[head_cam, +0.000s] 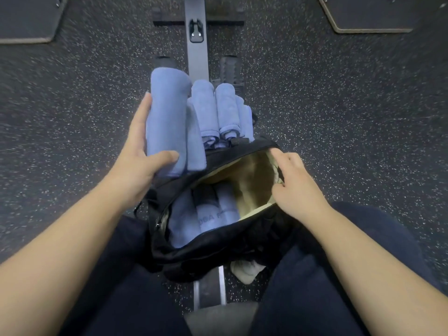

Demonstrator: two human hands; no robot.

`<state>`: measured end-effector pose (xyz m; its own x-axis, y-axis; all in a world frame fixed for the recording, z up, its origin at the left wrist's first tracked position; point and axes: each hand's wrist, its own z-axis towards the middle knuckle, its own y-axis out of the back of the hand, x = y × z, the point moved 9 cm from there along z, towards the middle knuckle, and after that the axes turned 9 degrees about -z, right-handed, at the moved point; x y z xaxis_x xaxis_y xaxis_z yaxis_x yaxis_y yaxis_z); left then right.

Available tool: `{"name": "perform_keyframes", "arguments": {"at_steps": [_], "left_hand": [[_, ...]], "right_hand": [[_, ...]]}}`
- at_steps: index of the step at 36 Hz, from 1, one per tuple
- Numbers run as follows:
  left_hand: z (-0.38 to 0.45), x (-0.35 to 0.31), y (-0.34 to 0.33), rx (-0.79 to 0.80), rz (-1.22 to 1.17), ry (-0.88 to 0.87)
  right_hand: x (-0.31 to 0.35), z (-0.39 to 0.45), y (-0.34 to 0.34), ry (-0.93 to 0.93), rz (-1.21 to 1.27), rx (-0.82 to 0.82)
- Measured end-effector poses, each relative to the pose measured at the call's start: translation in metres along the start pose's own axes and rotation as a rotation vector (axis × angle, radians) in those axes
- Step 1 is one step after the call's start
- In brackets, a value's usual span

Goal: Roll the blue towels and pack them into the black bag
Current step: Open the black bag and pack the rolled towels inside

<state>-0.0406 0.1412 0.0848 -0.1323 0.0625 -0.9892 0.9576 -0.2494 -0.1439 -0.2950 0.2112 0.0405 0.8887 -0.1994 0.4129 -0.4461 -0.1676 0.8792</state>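
Observation:
My left hand (138,151) grips a rolled blue towel (167,115), held upright just above the left edge of the black bag (218,248). The bag lies open between my knees, its tan lining showing. My right hand (293,185) holds the bag's right rim and pulls the opening wide. Inside the bag lie rolled blue towels (206,214), side by side. Beyond the bag, several more rolled blue towels (218,110) lie packed together on the narrow bench.
A dark metal bench rail (196,52) runs away from me over speckled rubber flooring (339,105). Dark mats (373,13) lie at the far left and right corners. A pale cloth (244,272) sticks out under the bag. My legs flank the bag.

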Motion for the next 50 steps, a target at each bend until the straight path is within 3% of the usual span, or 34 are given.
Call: {"name": "perform_keyframes", "arguments": {"at_steps": [5, 14, 22, 32, 37, 45, 50], "left_hand": [[-0.029, 0.021, -0.012, 0.066, 0.118, 0.128], [-0.047, 0.055, -0.041, 0.192, 0.442, 0.140], [-0.053, 0.076, -0.059, 0.210, 0.488, 0.177], [-0.057, 0.089, -0.071, 0.347, 0.530, 0.181], [-0.060, 0.093, -0.067, 0.331, 0.681, 0.211], [-0.066, 0.110, -0.082, 0.596, 1.005, 0.095], [-0.062, 0.130, -0.088, 0.625, 1.048, 0.154]], "right_hand": [[0.002, -0.002, 0.000, 0.010, 0.002, -0.010], [0.003, -0.007, -0.001, 0.007, -0.007, -0.006], [0.005, -0.006, -0.001, 0.019, -0.001, -0.003], [0.004, -0.004, -0.002, 0.018, 0.000, 0.005], [0.005, -0.004, -0.003, 0.015, 0.006, 0.008], [0.006, -0.006, -0.004, 0.022, -0.003, 0.010], [0.009, -0.007, -0.005, 0.028, 0.009, 0.018]]}}
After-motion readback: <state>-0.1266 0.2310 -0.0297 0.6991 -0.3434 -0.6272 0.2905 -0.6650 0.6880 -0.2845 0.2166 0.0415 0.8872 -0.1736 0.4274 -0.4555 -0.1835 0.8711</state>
